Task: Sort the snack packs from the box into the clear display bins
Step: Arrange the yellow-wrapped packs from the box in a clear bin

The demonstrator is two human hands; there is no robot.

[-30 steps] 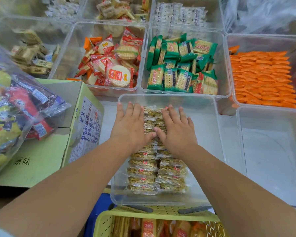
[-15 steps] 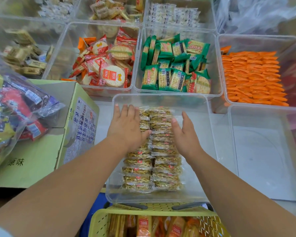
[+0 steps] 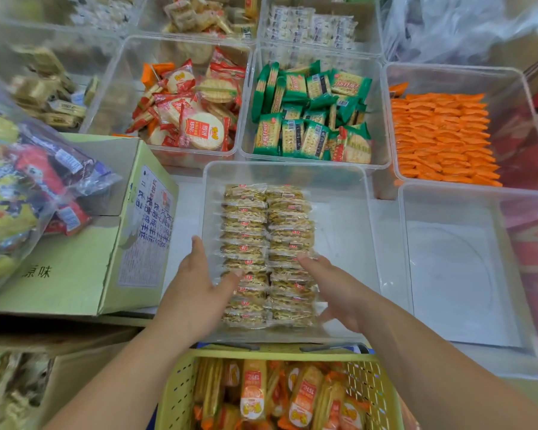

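Both hands are flanking a double row of clear-wrapped snack packs (image 3: 267, 231) lying on the floor of the nearest clear bin (image 3: 286, 165). The left hand (image 3: 196, 283) is lying with its fingers straight and together against the block's left side, thumb reaching onto the nearer packs. The right hand (image 3: 336, 293) is mirroring it on the right side, fingers extended, forefinger tip touching the right row. Neither hand is curling round or pinching anything. They seem to be working as two flat walls, probably squaring the rows so that they are sitting tight and tidy for display. Between the palms the near half of the block is being bracketed, and beyond the fingertips the far half is running on unattended toward the bin's far wall. The block's long axis is pointing straight away from the wrists, and each pack is lying crosswise, sealed ends facing the palms. Outside the left hand the open cardboard box (image 3: 75, 274) is standing just beside the bin.
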